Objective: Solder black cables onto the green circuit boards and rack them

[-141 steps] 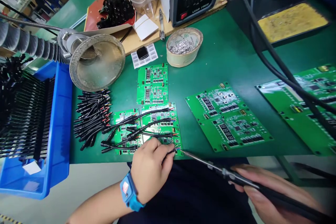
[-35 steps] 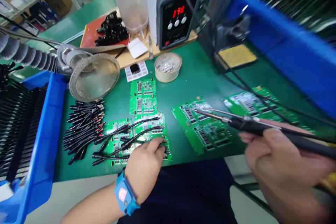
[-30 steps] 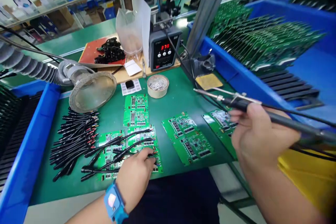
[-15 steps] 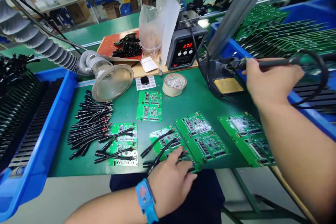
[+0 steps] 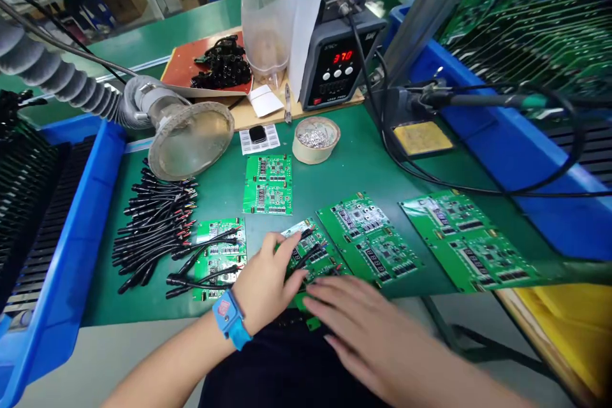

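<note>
My left hand (image 5: 265, 271), with a blue strap at its wrist, curls over the black cables (image 5: 308, 258) lying across a green circuit board (image 5: 329, 263). Its thumb and index finger are on either side of the cables, whose left ends are hidden beneath it. My right hand (image 5: 356, 325), slightly blurred, is at the board's lower edge with fingers stretched out and nothing held. That board reaches past the table's front edge. The soldering iron (image 5: 488, 101) rests in its stand on the right. Left of my hands, another circuit board (image 5: 203, 261) has cables across it.
More circuit boards (image 5: 373, 239) lie to the right, and one (image 5: 268, 185) behind. A cable pile (image 5: 157, 223) sits left, beneath the fume hood (image 5: 191, 140). Farther back are a solder-scrap tub (image 5: 315, 140) and soldering station (image 5: 339, 64). Blue bins (image 5: 102, 166) flank the bench.
My right hand has let go of the soldering iron, now in its stand, and come down to the near board. My left hand has shifted left and up over the cables. The view has tilted down.
</note>
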`<move>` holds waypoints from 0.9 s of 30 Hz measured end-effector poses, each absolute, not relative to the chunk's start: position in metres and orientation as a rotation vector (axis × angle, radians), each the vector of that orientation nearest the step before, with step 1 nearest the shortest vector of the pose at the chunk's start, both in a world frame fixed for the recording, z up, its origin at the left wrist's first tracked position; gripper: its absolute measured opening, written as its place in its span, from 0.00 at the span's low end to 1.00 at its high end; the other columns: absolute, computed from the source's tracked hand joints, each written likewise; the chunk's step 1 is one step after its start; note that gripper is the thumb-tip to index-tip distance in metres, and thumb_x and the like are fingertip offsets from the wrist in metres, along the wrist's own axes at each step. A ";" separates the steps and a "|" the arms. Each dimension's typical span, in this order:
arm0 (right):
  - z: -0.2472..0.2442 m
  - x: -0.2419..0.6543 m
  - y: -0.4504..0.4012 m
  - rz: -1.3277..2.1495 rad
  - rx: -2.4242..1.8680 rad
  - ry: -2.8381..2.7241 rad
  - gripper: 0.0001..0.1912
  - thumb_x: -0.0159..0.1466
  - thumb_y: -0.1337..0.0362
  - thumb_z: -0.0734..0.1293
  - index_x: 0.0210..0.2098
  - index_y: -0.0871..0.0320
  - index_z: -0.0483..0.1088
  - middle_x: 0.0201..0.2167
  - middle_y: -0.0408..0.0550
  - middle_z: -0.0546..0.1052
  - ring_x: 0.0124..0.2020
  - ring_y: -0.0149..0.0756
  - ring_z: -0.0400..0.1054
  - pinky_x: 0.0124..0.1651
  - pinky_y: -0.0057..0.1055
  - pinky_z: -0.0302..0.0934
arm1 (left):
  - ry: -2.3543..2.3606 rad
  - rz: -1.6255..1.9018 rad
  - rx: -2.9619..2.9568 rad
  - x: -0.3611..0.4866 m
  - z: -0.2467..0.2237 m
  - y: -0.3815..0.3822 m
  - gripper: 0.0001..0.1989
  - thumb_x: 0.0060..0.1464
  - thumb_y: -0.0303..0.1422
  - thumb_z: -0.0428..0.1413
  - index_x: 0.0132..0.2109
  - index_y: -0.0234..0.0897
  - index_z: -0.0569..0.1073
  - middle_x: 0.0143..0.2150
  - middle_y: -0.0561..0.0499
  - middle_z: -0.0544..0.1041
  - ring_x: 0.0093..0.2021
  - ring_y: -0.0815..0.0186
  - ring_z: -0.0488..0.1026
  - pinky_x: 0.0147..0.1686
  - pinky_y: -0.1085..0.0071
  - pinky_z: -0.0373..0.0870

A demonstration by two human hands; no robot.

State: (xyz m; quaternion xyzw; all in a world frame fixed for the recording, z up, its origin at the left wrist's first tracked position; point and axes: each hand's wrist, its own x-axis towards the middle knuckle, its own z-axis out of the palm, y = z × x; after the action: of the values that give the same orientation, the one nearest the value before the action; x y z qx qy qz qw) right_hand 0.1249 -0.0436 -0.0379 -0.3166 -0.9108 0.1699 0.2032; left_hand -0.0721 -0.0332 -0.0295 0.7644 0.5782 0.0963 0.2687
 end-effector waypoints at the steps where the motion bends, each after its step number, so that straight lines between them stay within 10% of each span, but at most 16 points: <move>1: -0.045 0.113 -0.061 0.283 -0.872 -2.537 0.18 0.58 0.71 0.58 0.47 0.59 0.69 0.46 0.51 0.73 0.48 0.43 0.67 0.50 0.45 0.65 | 1.566 0.258 2.063 -0.072 -0.029 -0.035 0.24 0.58 0.30 0.49 0.61 0.37 0.55 0.50 0.43 0.64 0.29 0.70 0.71 0.32 0.69 0.74; 11: -0.049 0.119 -0.043 0.323 -0.898 -2.348 0.15 0.65 0.69 0.51 0.40 0.54 0.68 0.36 0.42 0.74 0.42 0.29 0.67 0.49 0.27 0.63 | 1.775 -0.341 2.458 -0.085 -0.027 -0.070 0.25 0.55 0.23 0.50 0.60 0.40 0.61 0.44 0.46 0.68 0.26 0.69 0.73 0.25 0.72 0.74; 17: -0.060 0.137 0.003 0.066 -1.603 -2.102 0.12 0.61 0.58 0.61 0.32 0.62 0.69 0.28 0.54 0.71 0.33 0.47 0.66 0.33 0.45 0.61 | 1.667 -0.433 2.541 -0.087 -0.021 -0.071 0.26 0.53 0.21 0.50 0.59 0.36 0.61 0.41 0.46 0.69 0.28 0.66 0.73 0.25 0.71 0.74; 22: -0.064 0.108 -0.038 -0.216 -1.745 -1.979 0.33 0.59 0.57 0.64 0.56 0.74 0.55 0.52 0.73 0.63 0.52 0.63 0.58 0.47 0.56 0.58 | 1.743 -0.215 2.125 -0.086 -0.005 -0.069 0.33 0.54 0.22 0.48 0.64 0.44 0.50 0.41 0.47 0.70 0.25 0.67 0.72 0.23 0.72 0.70; 27: -0.080 0.082 -0.081 -0.012 -1.371 -2.327 0.30 0.61 0.61 0.61 0.57 0.73 0.54 0.57 0.67 0.60 0.60 0.54 0.51 0.57 0.50 0.54 | 1.275 0.266 1.342 -0.077 0.004 -0.029 0.29 0.55 0.29 0.50 0.62 0.39 0.51 0.28 0.55 0.69 0.23 0.69 0.69 0.24 0.74 0.67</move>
State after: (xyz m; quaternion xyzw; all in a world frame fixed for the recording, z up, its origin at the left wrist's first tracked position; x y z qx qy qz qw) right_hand 0.0824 -0.0812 -0.0796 -0.4955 -0.8406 -0.0043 0.2187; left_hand -0.0772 -0.0288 0.0045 0.5773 0.5487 0.1144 0.5938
